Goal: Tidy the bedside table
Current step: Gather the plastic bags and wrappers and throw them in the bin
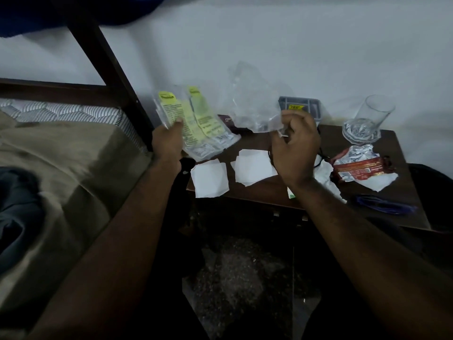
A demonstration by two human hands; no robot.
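Your right hand (295,146) pinches a crumpled clear plastic bag (252,104) by its lower edge, lifted above the back of the tabletop (402,153); thin film like this should weigh almost nothing, slip readily and collapse under any squeeze, so a gathered fistful probably holds better than a fingertip pinch. Your left hand (169,141) grips two flat clear pouches with yellow printed labels (196,121) near their left edge, thumb on top, held over the tabletop's left corner (glossy, limp, likely to slide against each other). Below lie two white paper squares (210,179) and (255,168), flat and light, best lifted from a raised corner. To the right sits a torn red wrapper with silver foil lining (355,163) on ragged white paper, crinkly and sharp-creased. The clear drinking glass (367,119) stands near the back right: rigid, smooth, breakable, probably the heaviest item; take it round the wall. A dark grey box with a yellow sticker (301,107) leans at the wall, and a coiled blue cord (384,206) rests at the front edge.
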